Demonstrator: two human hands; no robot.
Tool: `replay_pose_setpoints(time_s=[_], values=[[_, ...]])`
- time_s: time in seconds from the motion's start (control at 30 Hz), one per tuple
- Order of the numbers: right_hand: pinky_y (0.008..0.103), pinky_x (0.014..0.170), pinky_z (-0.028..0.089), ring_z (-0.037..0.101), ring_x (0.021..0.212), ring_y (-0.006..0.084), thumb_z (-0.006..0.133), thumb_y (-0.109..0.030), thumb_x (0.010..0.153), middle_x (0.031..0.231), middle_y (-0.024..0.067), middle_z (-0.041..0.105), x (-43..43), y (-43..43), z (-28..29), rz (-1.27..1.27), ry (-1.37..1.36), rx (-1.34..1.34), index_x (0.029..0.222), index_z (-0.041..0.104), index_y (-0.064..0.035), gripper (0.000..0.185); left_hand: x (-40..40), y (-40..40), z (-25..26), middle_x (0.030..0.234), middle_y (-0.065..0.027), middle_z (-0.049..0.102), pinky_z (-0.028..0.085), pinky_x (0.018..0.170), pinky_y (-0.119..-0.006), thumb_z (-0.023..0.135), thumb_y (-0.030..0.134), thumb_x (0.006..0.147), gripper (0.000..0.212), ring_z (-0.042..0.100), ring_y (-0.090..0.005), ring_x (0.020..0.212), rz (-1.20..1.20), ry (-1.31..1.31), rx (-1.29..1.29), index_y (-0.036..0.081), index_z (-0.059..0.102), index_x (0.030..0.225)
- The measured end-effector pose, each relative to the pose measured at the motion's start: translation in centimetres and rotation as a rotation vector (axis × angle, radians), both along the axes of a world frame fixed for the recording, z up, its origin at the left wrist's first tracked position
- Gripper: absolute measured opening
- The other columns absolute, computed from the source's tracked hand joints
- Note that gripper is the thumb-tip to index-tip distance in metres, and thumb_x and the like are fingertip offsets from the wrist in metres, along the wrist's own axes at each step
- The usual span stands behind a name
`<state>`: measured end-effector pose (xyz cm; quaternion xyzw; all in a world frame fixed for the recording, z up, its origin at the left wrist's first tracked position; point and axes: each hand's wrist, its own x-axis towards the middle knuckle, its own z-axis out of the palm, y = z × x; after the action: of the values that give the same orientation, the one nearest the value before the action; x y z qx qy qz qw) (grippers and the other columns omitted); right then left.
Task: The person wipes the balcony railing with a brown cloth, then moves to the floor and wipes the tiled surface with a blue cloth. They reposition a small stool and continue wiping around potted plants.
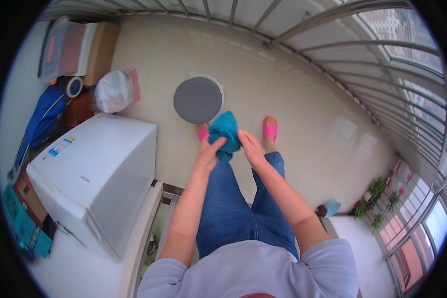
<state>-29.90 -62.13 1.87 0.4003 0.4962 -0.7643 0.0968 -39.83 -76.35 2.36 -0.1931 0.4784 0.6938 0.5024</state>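
A crumpled teal cloth point(225, 134) is held up between my two hands, above my knees. My left hand point(208, 151) grips its left side, with the thumb lying over the fabric. At the cloth's right edge is my right hand point(250, 145), its fingertips against the fabric; whether they pinch it cannot be told. Just beyond the cloth stands a round stool or bin with a flat grey top point(197, 100) and a white rim. Pink slippers point(270, 130) are on my feet.
A white Haier appliance point(97, 160) stands at the left. Behind it are a plastic-wrapped bundle point(114, 91), a cardboard box point(101, 52) and a folded blue item point(44, 115). Metal railings point(322, 16) curve along the far and right sides. Potted plants point(376, 190) stand at the right, near a light-blue object point(332, 207).
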Motion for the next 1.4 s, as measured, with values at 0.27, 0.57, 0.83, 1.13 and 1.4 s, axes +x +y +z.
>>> replay_pose_setpoints(time_s=[0.27, 0.57, 0.83, 1.13, 1.4], values=[[0.0443, 0.105, 0.042, 0.054, 0.126, 0.0376, 0.073, -0.034, 0.086, 0.139, 0.027, 0.052, -9.8, -6.7, -30.0, -0.251, -0.54, 0.499, 0.137, 0.049, 0.005, 0.068, -2.7, -12.9, -11.0, 0.143, -0.0084, 0.051, 0.04, 0.111, -0.043, 0.077, 0.033, 0.087, 0.074, 0.048, -0.0248, 0.132, 0.149, -0.081, -0.217, 0.006, 0.041, 0.147], [0.0382, 0.086, 0.052, 0.068, 0.096, 0.0278, 0.077, -0.027, 0.085, 0.104, 0.0172, 0.071, -11.2, -5.4, -37.5, -0.248, -0.293, 0.139, 0.122, 0.063, 0.003, 0.049, -0.3, -13.1, -13.0, 0.132, -0.0084, 0.058, 0.042, 0.109, -0.04, 0.077, 0.023, 0.087, 0.064, 0.055, -0.0237, 0.124, 0.041, -0.188, -0.233, 0.003, 0.047, 0.14], [0.0404, 0.082, 0.052, 0.068, 0.091, 0.0326, 0.08, -0.023, 0.077, 0.099, 0.0177, 0.071, 0.5, -3.4, -24.1, -0.513, -0.41, 0.536, 0.112, 0.068, -0.0007, 0.043, -1.6, -4.2, -5.7, 0.134, -0.0098, 0.057, 0.043, 0.109, -0.042, 0.077, 0.025, 0.087, 0.07, 0.054, -0.0263, 0.126, -0.301, -0.123, -0.139, 0.003, 0.043, 0.144], [0.0403, 0.084, 0.052, 0.066, 0.094, 0.0303, 0.082, -0.024, 0.077, 0.102, 0.0148, 0.067, 18.0, 0.8, -4.7, -1.045, -0.601, 0.527, 0.115, 0.067, -0.0068, 0.045, 1.4, 6.6, 9.8, 0.137, -0.0108, 0.056, 0.045, 0.106, -0.043, 0.075, 0.027, 0.089, 0.064, 0.054, -0.0274, 0.126, -0.75, 0.019, 0.089, 0.003, 0.047, 0.142], [0.0398, 0.082, 0.053, 0.066, 0.091, 0.0271, 0.083, -0.029, 0.077, 0.102, 0.013, 0.065, 34.4, 6.6, 5.0, -1.434, -0.693, 0.417, 0.115, 0.068, -0.0069, 0.046, 14.5, 21.1, 20.3, 0.138, -0.0095, 0.055, 0.044, 0.108, -0.042, 0.07, 0.031, 0.093, 0.062, 0.053, -0.0255, 0.127, -1.034, 0.042, 0.176, 0.005, 0.046, 0.143]])
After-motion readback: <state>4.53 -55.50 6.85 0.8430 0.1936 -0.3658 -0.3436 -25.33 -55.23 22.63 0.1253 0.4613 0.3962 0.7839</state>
